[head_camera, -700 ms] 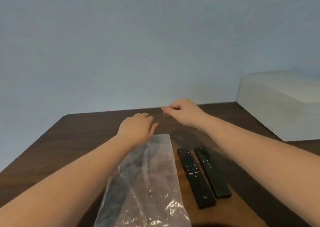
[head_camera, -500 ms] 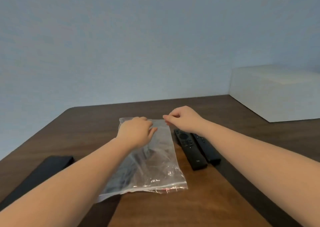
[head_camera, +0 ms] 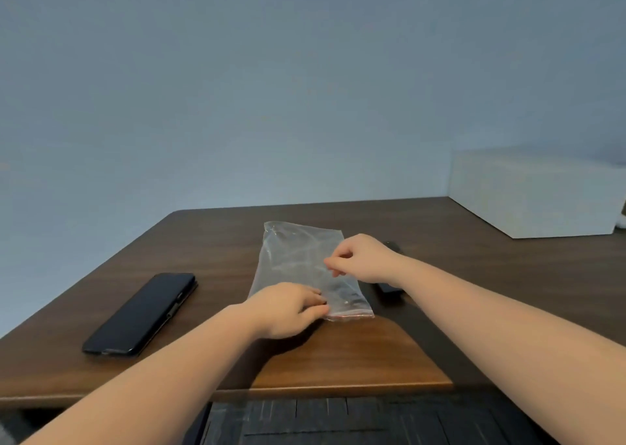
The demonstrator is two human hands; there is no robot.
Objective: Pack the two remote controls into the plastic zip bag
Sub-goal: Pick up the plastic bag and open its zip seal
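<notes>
A clear plastic zip bag (head_camera: pixel 298 261) lies flat on the dark wooden table (head_camera: pixel 372 353), its red zip strip at the near end. My left hand (head_camera: pixel 288 309) rests on the bag's near left corner, fingers curled onto the plastic by the zip. My right hand (head_camera: pixel 362 258) hovers over the bag's right edge with thumb and forefinger pinched together at the plastic. The two black remote controls (head_camera: pixel 389 287) lie just right of the bag, mostly hidden behind my right hand and wrist; only their ends show.
A black phone in a case (head_camera: pixel 142 312) lies on the left of the table. A white box (head_camera: pixel 538 190) stands at the back right. The table's near edge runs across the lower view, with dark slatted flooring below it.
The view has tilted so the table sits lower and farther away. Both hands drew back toward me along the bag, the left to the zip end, the right to the right edge.
</notes>
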